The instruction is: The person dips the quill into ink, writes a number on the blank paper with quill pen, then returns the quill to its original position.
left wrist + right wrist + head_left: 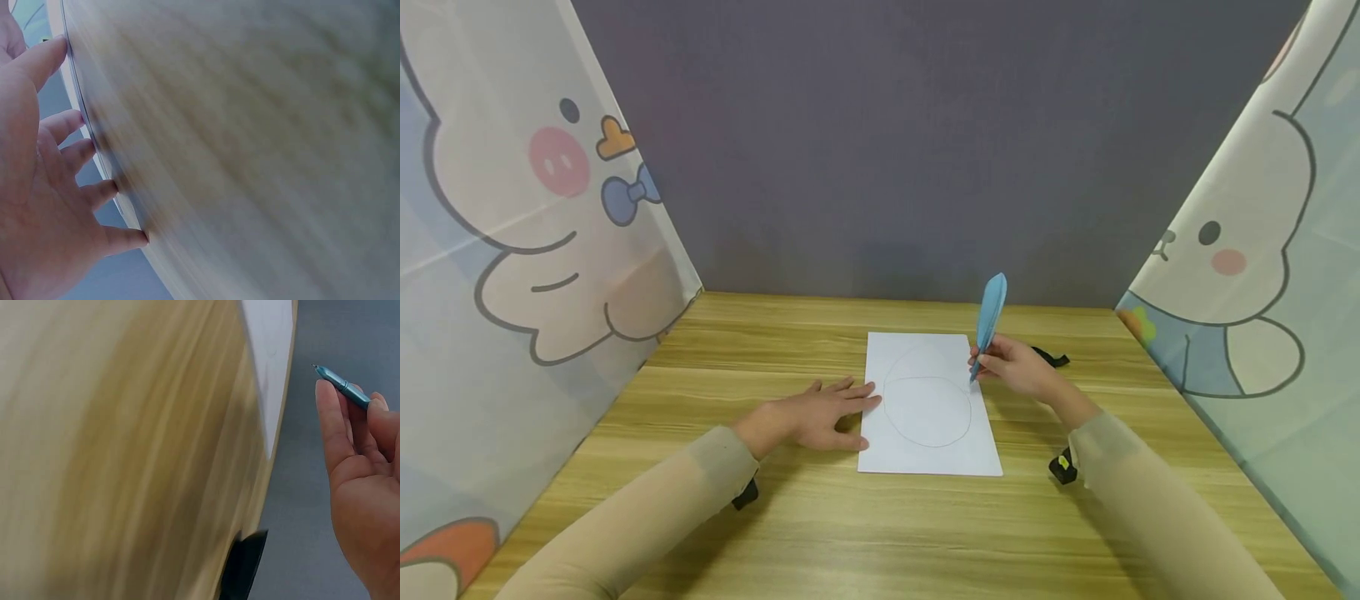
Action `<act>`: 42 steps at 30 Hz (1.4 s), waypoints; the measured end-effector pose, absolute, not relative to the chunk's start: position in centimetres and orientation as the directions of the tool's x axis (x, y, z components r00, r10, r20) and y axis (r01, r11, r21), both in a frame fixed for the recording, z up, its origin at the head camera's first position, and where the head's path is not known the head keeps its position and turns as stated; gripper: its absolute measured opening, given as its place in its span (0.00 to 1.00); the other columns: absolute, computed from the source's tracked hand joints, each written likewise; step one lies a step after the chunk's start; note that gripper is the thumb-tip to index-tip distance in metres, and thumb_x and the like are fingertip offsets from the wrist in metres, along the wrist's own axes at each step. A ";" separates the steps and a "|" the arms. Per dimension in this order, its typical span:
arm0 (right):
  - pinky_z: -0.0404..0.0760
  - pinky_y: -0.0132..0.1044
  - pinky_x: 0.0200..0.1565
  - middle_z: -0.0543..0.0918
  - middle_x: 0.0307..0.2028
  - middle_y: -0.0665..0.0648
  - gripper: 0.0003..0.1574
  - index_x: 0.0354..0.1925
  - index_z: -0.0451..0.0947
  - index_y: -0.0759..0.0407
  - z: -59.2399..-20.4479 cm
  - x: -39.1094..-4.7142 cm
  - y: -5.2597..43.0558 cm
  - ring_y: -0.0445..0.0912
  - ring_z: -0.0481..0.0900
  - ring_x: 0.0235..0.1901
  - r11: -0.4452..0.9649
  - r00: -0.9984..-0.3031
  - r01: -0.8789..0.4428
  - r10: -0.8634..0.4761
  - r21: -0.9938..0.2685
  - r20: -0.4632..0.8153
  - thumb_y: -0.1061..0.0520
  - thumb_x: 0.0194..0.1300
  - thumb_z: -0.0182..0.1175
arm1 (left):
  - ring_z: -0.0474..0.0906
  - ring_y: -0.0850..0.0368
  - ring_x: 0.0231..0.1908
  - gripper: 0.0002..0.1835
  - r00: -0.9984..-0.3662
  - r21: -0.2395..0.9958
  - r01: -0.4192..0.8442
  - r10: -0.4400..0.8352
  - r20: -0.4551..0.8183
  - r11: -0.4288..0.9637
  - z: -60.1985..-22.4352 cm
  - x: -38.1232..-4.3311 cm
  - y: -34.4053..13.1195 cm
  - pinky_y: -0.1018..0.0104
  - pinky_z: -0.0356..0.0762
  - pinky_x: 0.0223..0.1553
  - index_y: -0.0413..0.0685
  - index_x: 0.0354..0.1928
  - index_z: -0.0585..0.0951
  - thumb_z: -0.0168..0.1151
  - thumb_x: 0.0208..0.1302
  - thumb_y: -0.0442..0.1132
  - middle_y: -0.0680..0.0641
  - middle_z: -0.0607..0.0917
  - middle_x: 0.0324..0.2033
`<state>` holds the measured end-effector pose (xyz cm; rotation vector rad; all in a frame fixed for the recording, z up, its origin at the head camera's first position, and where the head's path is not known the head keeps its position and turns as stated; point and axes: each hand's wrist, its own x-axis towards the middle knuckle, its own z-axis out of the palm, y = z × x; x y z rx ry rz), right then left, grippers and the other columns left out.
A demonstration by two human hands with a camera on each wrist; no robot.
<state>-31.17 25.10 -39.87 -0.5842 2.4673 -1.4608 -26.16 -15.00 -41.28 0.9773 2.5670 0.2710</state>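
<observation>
A white sheet of paper point(917, 461) lies on the wooden table, bearing a thin pencil-like round outline with a curved line across it and a fainter arch above. My left hand point(823, 417) rests at the sheet's left edge, fingers spread, fingertips on the paper. In the left wrist view those fingers point(94, 194) reach down to the surface. With thumb and fingers, my right hand point(1013, 367) pinches a blue feather-shaped pen point(991, 310) by the sheet's right edge. The right wrist view shows the pen's bare tip point(322, 370) raised off the paper.
A black strap point(1051, 358) is just behind the right hand. Small black devices point(1063, 467) hang at both wrists. A grey panel point(887, 150) closes off the back of the table point(805, 533), and cartoon-printed cloths point(467, 250) line both sides.
</observation>
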 end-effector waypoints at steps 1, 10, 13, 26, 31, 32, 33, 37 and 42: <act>0.84 0.59 0.67 0.80 0.63 0.77 0.22 0.69 0.70 0.78 -40.0 -31.1 25.4 0.60 0.86 0.62 0.433 -0.899 -0.233 -0.436 -0.871 0.024 0.62 0.89 0.48 | 0.39 0.41 0.90 0.45 -0.687 0.309 0.598 0.671 -0.280 0.740 -41.3 -26.1 -15.0 0.22 0.38 0.83 0.68 0.90 0.55 0.54 0.80 0.72 0.57 0.47 0.90; 0.90 0.53 0.59 0.79 0.60 0.83 0.24 0.71 0.63 0.76 -40.6 -31.0 27.7 0.52 0.90 0.52 0.375 -0.903 -0.263 -0.420 -0.889 0.091 0.64 0.87 0.52 | 0.38 0.43 0.90 0.45 -0.683 0.315 0.598 0.674 -0.281 0.737 -41.4 -26.2 -15.1 0.23 0.38 0.83 0.69 0.90 0.54 0.54 0.79 0.72 0.59 0.46 0.90; 0.91 0.54 0.57 0.80 0.57 0.85 0.23 0.70 0.60 0.71 -40.7 -31.1 28.4 0.48 0.92 0.47 0.322 -0.902 -0.270 -0.414 -0.907 0.122 0.65 0.86 0.54 | 0.38 0.43 0.90 0.45 -0.683 0.320 0.597 0.675 -0.279 0.736 -41.5 -26.3 -15.1 0.23 0.38 0.83 0.69 0.90 0.54 0.54 0.79 0.72 0.59 0.46 0.90; 0.92 0.49 0.56 0.88 0.55 0.74 0.22 0.66 0.66 0.72 -40.7 -30.5 30.6 0.51 0.92 0.49 0.300 -0.901 -0.276 -0.412 -0.913 0.137 0.53 0.92 0.45 | 0.38 0.43 0.90 0.45 -0.683 0.320 0.596 0.674 -0.281 0.737 -41.5 -26.3 -15.0 0.23 0.38 0.83 0.69 0.90 0.54 0.54 0.80 0.72 0.58 0.46 0.90; 0.90 0.42 0.51 0.85 0.47 0.61 0.25 0.62 0.71 0.71 -40.3 -29.8 31.0 0.52 0.87 0.46 0.406 -0.931 -0.283 -0.336 -0.869 0.146 0.48 0.92 0.47 | 0.38 0.42 0.90 0.45 -0.682 0.321 0.596 0.675 -0.282 0.736 -41.3 -26.3 -14.8 0.23 0.38 0.83 0.68 0.90 0.54 0.54 0.80 0.72 0.58 0.46 0.90; 0.90 0.41 0.50 0.84 0.46 0.59 0.25 0.61 0.72 0.72 -40.2 -29.7 31.1 0.51 0.87 0.45 0.406 -0.934 -0.279 -0.325 -0.870 0.148 0.48 0.92 0.47 | 0.38 0.42 0.90 0.45 -0.681 0.321 0.597 0.676 -0.282 0.735 -41.3 -26.3 -14.8 0.23 0.38 0.83 0.68 0.90 0.54 0.54 0.80 0.72 0.57 0.47 0.90; 0.90 0.40 0.49 0.85 0.45 0.58 0.25 0.60 0.73 0.72 -40.1 -29.7 31.2 0.49 0.87 0.44 0.403 -0.938 -0.273 -0.313 -0.873 0.149 0.48 0.91 0.48 | 0.38 0.42 0.90 0.45 -0.681 0.319 0.597 0.675 -0.282 0.736 -41.4 -26.3 -14.8 0.23 0.38 0.83 0.68 0.90 0.54 0.54 0.80 0.72 0.57 0.46 0.90; 0.92 0.36 0.49 0.92 0.45 0.51 0.26 0.61 0.72 0.79 -40.0 -29.7 31.7 0.43 0.93 0.44 0.298 -0.935 -0.263 -0.312 -0.918 0.167 0.53 0.90 0.51 | 0.37 0.42 0.90 0.45 -0.679 0.317 0.600 0.677 -0.284 0.735 -41.5 -26.3 -14.9 0.23 0.38 0.83 0.68 0.90 0.53 0.53 0.80 0.73 0.57 0.46 0.90; 0.91 0.40 0.54 0.95 0.51 0.51 0.28 0.68 0.68 0.88 -39.9 -29.6 32.5 0.43 0.94 0.51 0.115 -0.913 -0.266 -0.349 -0.957 0.212 0.61 0.87 0.55 | 0.37 0.42 0.90 0.45 -0.679 0.316 0.602 0.678 -0.281 0.733 -41.4 -26.4 -14.9 0.22 0.38 0.83 0.68 0.90 0.53 0.52 0.80 0.73 0.57 0.46 0.90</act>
